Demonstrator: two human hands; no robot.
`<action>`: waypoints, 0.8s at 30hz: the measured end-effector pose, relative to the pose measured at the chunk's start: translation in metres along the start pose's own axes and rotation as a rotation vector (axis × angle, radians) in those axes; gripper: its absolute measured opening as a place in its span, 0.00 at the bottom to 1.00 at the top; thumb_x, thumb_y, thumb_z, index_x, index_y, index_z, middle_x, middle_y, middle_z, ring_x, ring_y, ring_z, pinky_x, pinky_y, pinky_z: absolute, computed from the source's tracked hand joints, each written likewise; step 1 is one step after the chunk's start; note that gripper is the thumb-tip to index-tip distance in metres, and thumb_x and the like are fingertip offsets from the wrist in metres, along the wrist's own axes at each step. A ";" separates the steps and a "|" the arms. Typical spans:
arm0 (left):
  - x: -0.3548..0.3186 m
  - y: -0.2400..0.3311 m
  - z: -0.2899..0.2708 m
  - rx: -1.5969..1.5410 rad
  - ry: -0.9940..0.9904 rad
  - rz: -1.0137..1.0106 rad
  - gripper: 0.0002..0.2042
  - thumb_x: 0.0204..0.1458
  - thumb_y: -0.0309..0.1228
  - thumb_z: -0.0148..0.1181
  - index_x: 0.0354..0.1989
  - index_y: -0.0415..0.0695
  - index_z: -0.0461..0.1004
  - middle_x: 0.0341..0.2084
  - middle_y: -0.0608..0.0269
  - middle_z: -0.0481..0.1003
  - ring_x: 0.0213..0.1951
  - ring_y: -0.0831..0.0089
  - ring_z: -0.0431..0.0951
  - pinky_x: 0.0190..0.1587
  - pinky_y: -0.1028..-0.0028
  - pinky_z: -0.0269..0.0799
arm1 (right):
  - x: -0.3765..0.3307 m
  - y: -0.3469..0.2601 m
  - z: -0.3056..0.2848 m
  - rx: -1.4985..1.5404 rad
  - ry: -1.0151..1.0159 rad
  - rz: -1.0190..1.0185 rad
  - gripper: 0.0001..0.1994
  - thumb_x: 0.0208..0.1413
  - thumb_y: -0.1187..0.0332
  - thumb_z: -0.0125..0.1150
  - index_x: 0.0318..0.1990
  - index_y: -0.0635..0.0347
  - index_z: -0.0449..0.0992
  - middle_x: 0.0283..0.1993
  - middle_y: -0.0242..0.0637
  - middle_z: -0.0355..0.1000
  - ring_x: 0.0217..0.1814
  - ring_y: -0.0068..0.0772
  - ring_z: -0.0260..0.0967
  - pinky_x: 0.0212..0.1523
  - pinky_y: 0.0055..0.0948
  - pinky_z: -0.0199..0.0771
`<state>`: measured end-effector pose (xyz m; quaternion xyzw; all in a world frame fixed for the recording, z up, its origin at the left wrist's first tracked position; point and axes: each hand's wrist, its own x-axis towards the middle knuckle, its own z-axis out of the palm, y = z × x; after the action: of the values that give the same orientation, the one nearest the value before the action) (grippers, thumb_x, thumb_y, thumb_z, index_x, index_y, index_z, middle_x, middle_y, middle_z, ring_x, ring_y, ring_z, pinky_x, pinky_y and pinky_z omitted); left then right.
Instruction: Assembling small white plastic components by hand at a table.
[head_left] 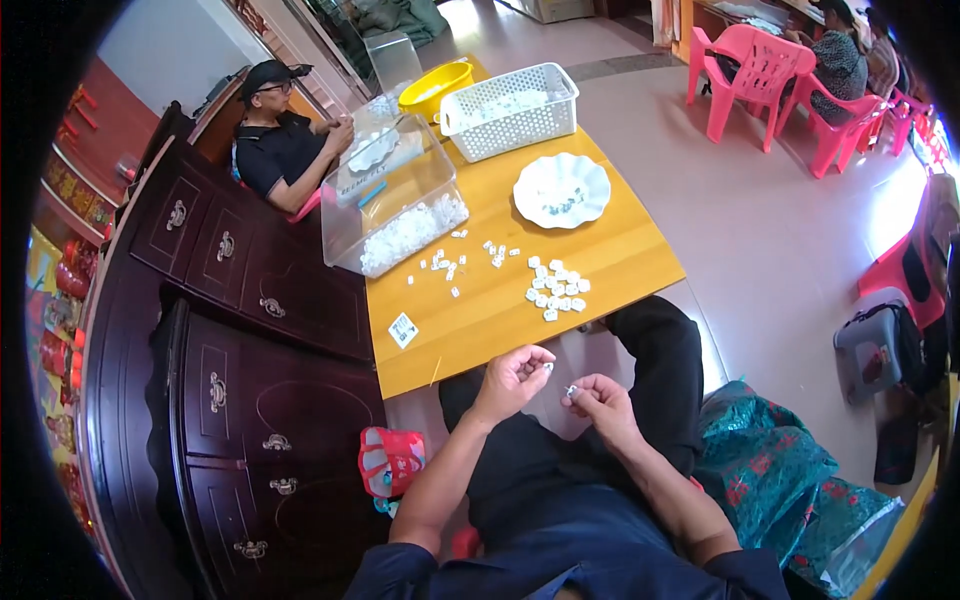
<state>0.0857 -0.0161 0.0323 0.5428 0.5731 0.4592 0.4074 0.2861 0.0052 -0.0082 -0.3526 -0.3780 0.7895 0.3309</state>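
Note:
My left hand [512, 378] is raised over my lap just below the near edge of the wooden table [620, 262], its fingertips pinching a small white piece [547, 368]. A little to its right, my right hand [598, 399] pinches another tiny white piece [572, 390]. The two hands are close together but apart. On the table above them lie a cluster of small white pieces [556, 290] and several more scattered white pieces [462, 260].
A white scalloped plate [561, 189], a white lattice basket [510, 111], a yellow bowl [435, 88] and a clear plastic bin [392, 200] with white pieces stand farther back. Another person [285, 148] sits at the left. A dark cabinet [230, 360] lines the left; pink chairs [755, 75] stand behind.

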 end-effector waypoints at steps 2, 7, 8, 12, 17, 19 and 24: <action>-0.003 -0.002 0.002 0.000 -0.006 -0.006 0.07 0.56 0.21 0.60 0.42 0.37 0.76 0.29 0.74 0.74 0.29 0.90 0.71 0.33 0.86 0.69 | 0.000 0.000 0.001 0.006 0.001 -0.002 0.05 0.63 0.73 0.57 0.42 0.65 0.74 0.34 0.35 0.79 0.33 0.18 0.73 0.37 0.18 0.73; -0.013 -0.006 0.010 0.012 -0.029 -0.014 0.08 0.56 0.21 0.60 0.43 0.37 0.76 0.30 0.74 0.74 0.30 0.90 0.71 0.34 0.85 0.69 | -0.005 0.002 -0.002 0.001 -0.012 -0.016 0.05 0.63 0.73 0.57 0.42 0.65 0.74 0.34 0.35 0.79 0.33 0.18 0.73 0.38 0.18 0.73; -0.015 -0.003 0.014 0.006 -0.015 -0.018 0.07 0.56 0.23 0.60 0.43 0.38 0.77 0.28 0.73 0.74 0.28 0.89 0.70 0.32 0.84 0.69 | -0.007 0.003 -0.002 -0.002 -0.009 -0.015 0.05 0.63 0.73 0.57 0.42 0.65 0.74 0.34 0.35 0.79 0.33 0.18 0.73 0.38 0.18 0.73; -0.018 -0.007 0.019 -0.002 -0.017 -0.018 0.07 0.56 0.24 0.60 0.42 0.38 0.77 0.28 0.72 0.76 0.27 0.88 0.70 0.31 0.83 0.69 | -0.009 0.009 -0.004 -0.008 0.006 -0.002 0.04 0.63 0.71 0.58 0.41 0.61 0.75 0.33 0.32 0.79 0.33 0.17 0.73 0.37 0.17 0.72; -0.011 -0.007 0.013 -0.067 -0.084 -0.037 0.08 0.58 0.22 0.58 0.45 0.39 0.76 0.30 0.73 0.74 0.29 0.88 0.71 0.33 0.84 0.69 | 0.000 0.008 -0.007 -0.077 -0.014 -0.064 0.05 0.63 0.71 0.57 0.42 0.63 0.75 0.34 0.32 0.78 0.33 0.17 0.72 0.37 0.19 0.74; -0.011 -0.010 0.009 -0.094 -0.091 -0.038 0.09 0.57 0.21 0.59 0.46 0.38 0.76 0.30 0.73 0.74 0.29 0.88 0.71 0.32 0.84 0.70 | -0.001 0.002 -0.002 -0.059 -0.024 -0.042 0.05 0.63 0.71 0.57 0.42 0.63 0.75 0.34 0.32 0.78 0.33 0.17 0.72 0.37 0.18 0.73; -0.012 -0.005 0.011 -0.089 -0.092 -0.100 0.08 0.55 0.20 0.60 0.44 0.37 0.78 0.31 0.69 0.77 0.33 0.86 0.74 0.38 0.83 0.73 | 0.001 0.003 -0.004 0.027 -0.013 -0.031 0.06 0.62 0.72 0.58 0.43 0.65 0.74 0.33 0.34 0.79 0.33 0.16 0.72 0.36 0.17 0.71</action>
<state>0.0959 -0.0274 0.0248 0.5154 0.5592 0.4381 0.4794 0.2882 0.0059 -0.0133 -0.3370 -0.3748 0.7917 0.3453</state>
